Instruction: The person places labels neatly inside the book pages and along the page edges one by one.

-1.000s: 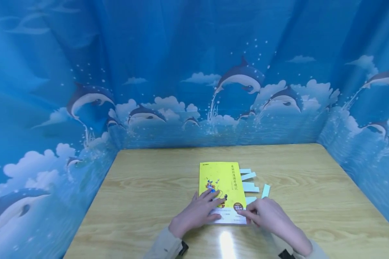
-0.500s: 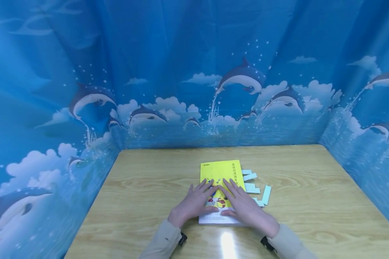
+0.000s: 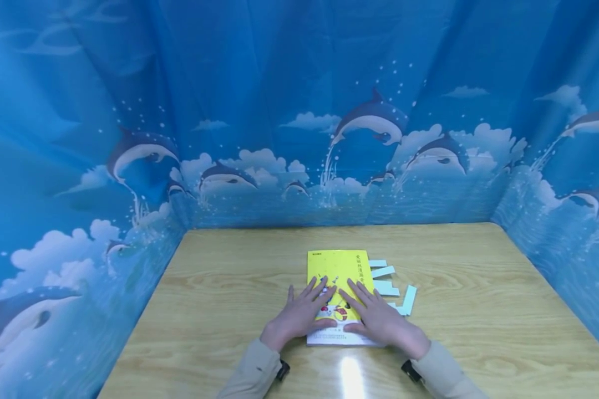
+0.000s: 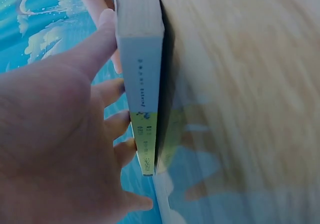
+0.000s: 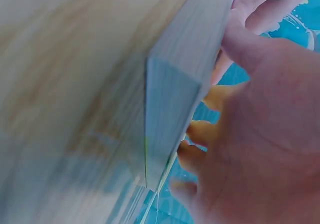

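A closed yellow book (image 3: pixel 336 263) with a white lower band lies flat on the table. My left hand (image 3: pixel 298 315) rests on the left of its cover, fingers spread. On the cover's right side rests my right hand (image 3: pixel 383 320), fingers also extended, fingertips near the left ones. Several pale blue paper strips (image 3: pixel 386 288) stick out beyond the book's right edge. In the left wrist view the spine (image 4: pixel 142 78) stands beside the left thumb and fingers. The right wrist view shows the page edges (image 5: pixel 172 98) under the right hand. Palms hide part of the cover picture.
The wooden table (image 3: pixel 229 277) extends around the book on all sides. Behind it and at both sides hangs a blue curtain (image 3: pixel 259 111) printed with dolphins. One slanted blue strip (image 3: pixel 409 300) reaches furthest right of the book.
My right hand has moved from the book's lower right edge onto the cover, its curled fingers now spread. The left hand has stayed on the cover. The book shifted slightly.
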